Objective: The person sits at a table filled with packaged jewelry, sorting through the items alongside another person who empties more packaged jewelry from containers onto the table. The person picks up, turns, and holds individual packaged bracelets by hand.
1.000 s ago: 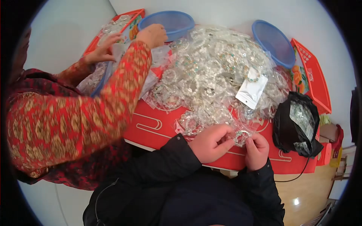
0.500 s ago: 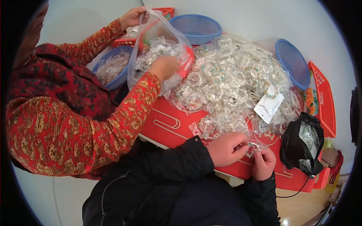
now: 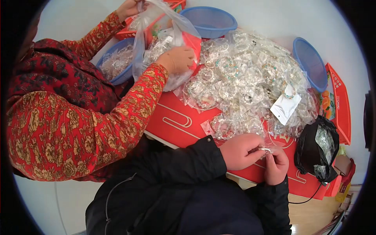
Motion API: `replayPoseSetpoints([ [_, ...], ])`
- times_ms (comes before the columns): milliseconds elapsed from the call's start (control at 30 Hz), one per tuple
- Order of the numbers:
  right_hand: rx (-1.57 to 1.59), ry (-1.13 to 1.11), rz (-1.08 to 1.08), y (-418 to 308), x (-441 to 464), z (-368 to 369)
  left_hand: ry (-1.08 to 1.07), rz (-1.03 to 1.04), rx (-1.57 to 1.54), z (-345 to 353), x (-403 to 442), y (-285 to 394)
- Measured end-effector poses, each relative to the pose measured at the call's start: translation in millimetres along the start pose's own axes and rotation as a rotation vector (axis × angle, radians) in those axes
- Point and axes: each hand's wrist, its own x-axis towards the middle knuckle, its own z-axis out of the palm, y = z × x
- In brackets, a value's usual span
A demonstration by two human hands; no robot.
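Note:
Close to the table's front edge, my left hand point(image 3: 243, 152) and my right hand point(image 3: 277, 167) meet with thumbs and fingers pinched. Between them is a small silvery bracelet point(image 3: 265, 149) with what looks like clear plastic around it. Both hands grip it, and the fingers cover part of it. Just beyond lies a large heap of bracelets in clear bags point(image 3: 243, 78). A white card pouch point(image 3: 286, 107) with a beaded bracelet rests on the heap's right side.
At left, a co-worker's hand point(image 3: 178, 59) is at a clear plastic bag point(image 3: 140, 58) of packets. Blue basins point(image 3: 207, 33) stand behind, with another basin point(image 3: 311, 66) at right. A black bag point(image 3: 303, 150) sits on the red table point(image 3: 172, 129), beside a red crate point(image 3: 340, 105).
The bracelet between my hands has turned and now lies more edge-on. The co-worker's nearer hand has risen and moved right at the plastic bag. The view has shifted slightly.

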Motion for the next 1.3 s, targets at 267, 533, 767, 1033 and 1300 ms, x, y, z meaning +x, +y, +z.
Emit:
replayPoseSetpoints([
  [267,0.139,0.025,0.019,3.5,-3.6,-2.1,0.004,-0.035,0.034,0.8,-1.4,-2.2],
  [533,0.074,0.012,-0.007,4.4,-3.7,-4.7,-0.002,-0.059,0.053,1.7,-0.6,-5.0],
  [767,0.149,0.025,0.066,-3.0,-0.5,1.8,-0.040,-0.073,0.025,-0.2,-0.8,-1.2],
  [1033,0.188,0.093,0.061,3.4,-3.4,-1.9,-0.039,-0.131,-0.043,-1.6,2.8,8.1],
  [1300,0.177,0.063,-0.070,10.5,-3.3,-6.4,-0.049,-0.124,-0.023,-0.3,2.4,3.6],
])
